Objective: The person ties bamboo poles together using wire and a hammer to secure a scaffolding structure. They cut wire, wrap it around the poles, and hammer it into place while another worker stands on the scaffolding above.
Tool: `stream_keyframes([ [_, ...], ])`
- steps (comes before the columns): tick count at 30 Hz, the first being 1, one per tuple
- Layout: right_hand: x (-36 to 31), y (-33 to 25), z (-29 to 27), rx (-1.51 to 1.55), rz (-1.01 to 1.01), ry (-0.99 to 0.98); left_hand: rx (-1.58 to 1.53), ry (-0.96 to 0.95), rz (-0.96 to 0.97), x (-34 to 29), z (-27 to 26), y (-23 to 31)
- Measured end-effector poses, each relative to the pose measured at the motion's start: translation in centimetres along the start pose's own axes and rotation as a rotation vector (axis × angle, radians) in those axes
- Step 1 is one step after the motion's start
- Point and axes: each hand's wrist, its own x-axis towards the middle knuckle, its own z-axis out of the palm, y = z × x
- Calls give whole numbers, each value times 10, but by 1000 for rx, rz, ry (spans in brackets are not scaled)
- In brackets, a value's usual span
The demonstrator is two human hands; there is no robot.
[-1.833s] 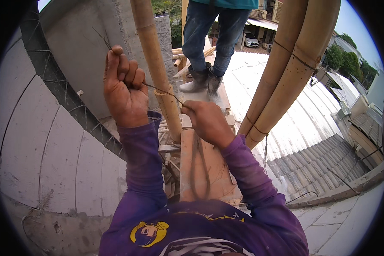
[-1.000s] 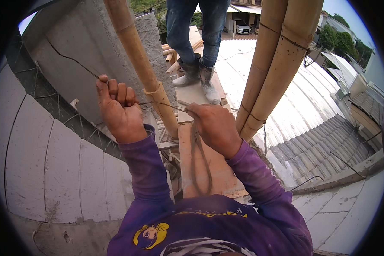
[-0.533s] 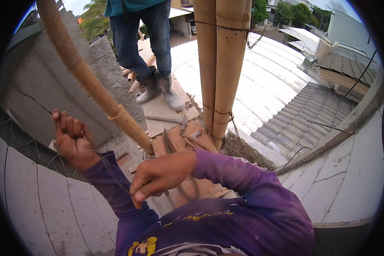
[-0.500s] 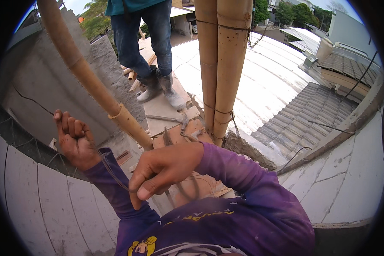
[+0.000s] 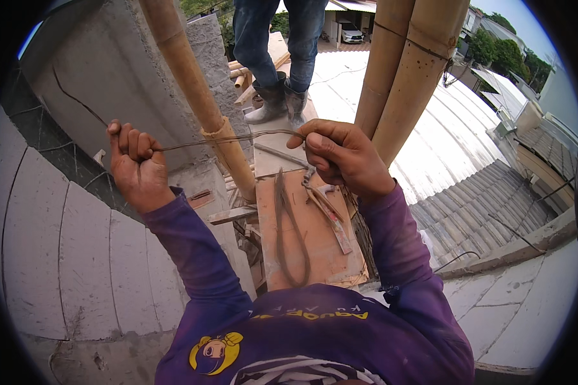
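A thin metal wire runs taut between both hands, passing in front of a slanted bamboo pole. My left hand is a closed fist around one end of the wire. My right hand pinches the other end just left of two upright bamboo poles. Both arms wear purple sleeves. Below the hands lies a wooden plank with a looped bundle of wire and a pair of pliers on it.
Another person in jeans and boots stands on the plank farther ahead. A grey concrete wall rises on the left. White curved roofing and tiled roofs drop away on the right, far below.
My right hand has risen from near my chest and now pulls the wire taut to the right of the slanted pole. The left fist stayed raised. My view has swung rightward.
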Motion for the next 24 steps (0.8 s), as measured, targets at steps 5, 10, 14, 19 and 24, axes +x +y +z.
stream_keyframes([
  [5, -3, 98, 29, -689, -251, -239, 76, 92, 18, 18, 13, -27],
  [10, -21, 9, 14, 391, -107, -146, -92, 206, -75, 9, -19, -9],
  [14, 13, 98, -29, -907, -50, 266, 131, 125, 38, 11, 0, -29],
  [19, -30, 82, 45, -177, -56, -718, 150, 344, -106, 15, -19, -44],
  [24, -22, 36, -37, -203, -23, 241, 88, 271, 33, -1, -17, -10],
])
